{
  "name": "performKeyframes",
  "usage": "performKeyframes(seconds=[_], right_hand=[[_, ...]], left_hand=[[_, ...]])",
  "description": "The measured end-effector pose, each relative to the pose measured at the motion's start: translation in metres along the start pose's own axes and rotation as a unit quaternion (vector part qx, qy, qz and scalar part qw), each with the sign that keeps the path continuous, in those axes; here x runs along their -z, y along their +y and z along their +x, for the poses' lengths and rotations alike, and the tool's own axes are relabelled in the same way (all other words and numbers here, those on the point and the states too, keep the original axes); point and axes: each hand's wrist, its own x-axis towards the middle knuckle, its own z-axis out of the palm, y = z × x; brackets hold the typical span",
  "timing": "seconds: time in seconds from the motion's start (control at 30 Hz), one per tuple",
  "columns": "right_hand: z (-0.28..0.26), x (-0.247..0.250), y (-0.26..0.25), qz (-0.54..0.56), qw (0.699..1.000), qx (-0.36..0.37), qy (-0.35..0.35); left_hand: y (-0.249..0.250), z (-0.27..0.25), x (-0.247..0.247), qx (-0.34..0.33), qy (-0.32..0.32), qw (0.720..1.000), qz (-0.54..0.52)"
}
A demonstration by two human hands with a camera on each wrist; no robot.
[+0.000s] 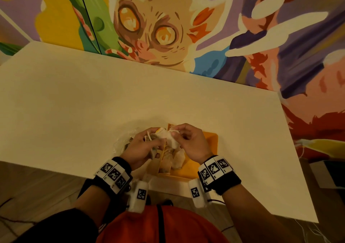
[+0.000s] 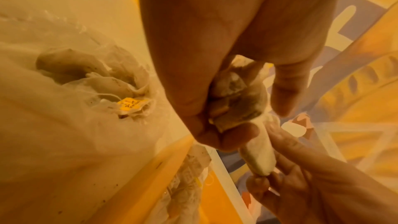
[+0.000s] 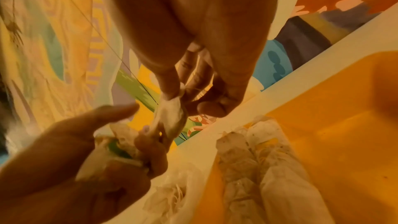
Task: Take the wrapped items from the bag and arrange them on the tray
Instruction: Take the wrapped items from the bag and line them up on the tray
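A: Quick one. What have you got in each hand?

B: Your left hand (image 1: 143,147) is curled round a bunch of wrapped items (image 2: 232,98), thumb clamped under. Your right hand (image 1: 190,142) pinches one pale packet (image 2: 258,152) by its tip, thumb and forefinger closed on it, other fingers loosely bent.

A: Where does that packet lie from the grips?

B: Between them. Its long axis runs straight from your left fist to your right pinch, one end apparently caught in the bunch, the other in your right fingertips. I'd say you're separating it.

A: And the tray?

B: The yellow tray (image 1: 211,142) sits directly under and just beyond your right hand, so the right is the nearer one for the drop. A few packets on the tray (image 3: 258,159) already lie side by side along its left edge, lengthwise toward you. Lay this one parallel, to their right, I'd guess.

A: The bag?

B: The clear bag (image 2: 64,91) is below and left of your left hand, on the table (image 1: 93,102), more packets in it, one with a yellow tag (image 2: 129,104).

A: Materials?

B: Packets are thin, crinkly, translucent paper, soft and elongated, with strings. Flimsy, likely to tear or tangle if yanked. Bag is limp film. Tray is smooth hard plastic with a low rim.
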Motion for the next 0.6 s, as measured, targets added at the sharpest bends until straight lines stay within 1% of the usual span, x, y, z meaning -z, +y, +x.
performKeyframes(seconds=[0.07,0.17,0.23,0.3,0.4,0.5,0.6], right_hand=[[-0.002,-0.002,0.003,-0.019,1.000,0.007,-0.009],[-0.003,-0.003,0.008,-0.025,1.000,-0.002,-0.004],[-0.004,-0.003,0.011,-0.026,1.000,-0.012,-0.002],[-0.005,-0.001,0.014,-0.026,0.999,-0.024,-0.005],[-0.009,0.001,0.019,-0.032,0.999,-0.028,-0.032],[-0.011,0.004,0.026,-0.091,0.993,-0.044,-0.053],[-0.013,0.010,0.031,-0.141,0.986,-0.065,-0.054]], left_hand=[[0.000,0.001,-0.003,-0.008,-0.005,1.000,0.029],[-0.002,0.004,-0.009,-0.038,0.024,0.992,0.121],[-0.003,0.006,-0.010,-0.044,0.037,0.987,0.150],[-0.003,0.009,-0.010,-0.043,0.042,0.985,0.165],[-0.002,0.011,-0.012,-0.049,0.049,0.983,0.172],[-0.004,0.012,-0.013,-0.046,0.048,0.982,0.177],[-0.007,0.012,-0.011,-0.039,0.059,0.978,0.197]])
